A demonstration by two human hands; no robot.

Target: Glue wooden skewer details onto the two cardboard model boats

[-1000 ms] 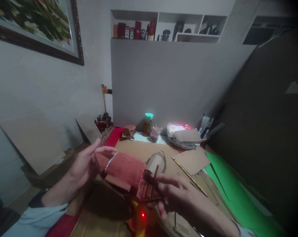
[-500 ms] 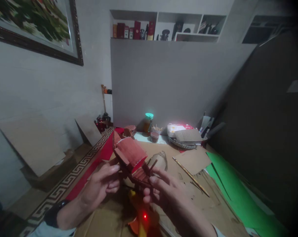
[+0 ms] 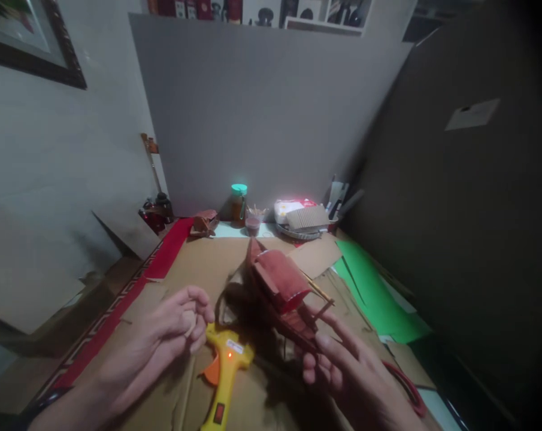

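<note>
My right hand (image 3: 342, 365) holds a red cardboard model boat (image 3: 282, 287) with a curved roof, gripping its lower end from below with fingers wrapped round it. My left hand (image 3: 172, 332) is off the boat, to its left, with fingers curled in and thumb against them; a small pale bit may be pinched there, too small to name. A yellow glue gun (image 3: 223, 374) with a lit red lamp lies on the cardboard sheet (image 3: 208, 263) just right of my left hand.
At the back stand a jar with a green lid (image 3: 238, 203), a small cup (image 3: 253, 224), a plate with corrugated card (image 3: 304, 220) and a small cardboard model (image 3: 204, 221). Green paper (image 3: 369, 287) lies right, a red patterned mat (image 3: 131, 287) left. Grey boards wall the back and right.
The view dropped and shifted right. My left hand let go of the boat and moved left beside the glue gun. My right hand alone now carries the boat, further right.
</note>
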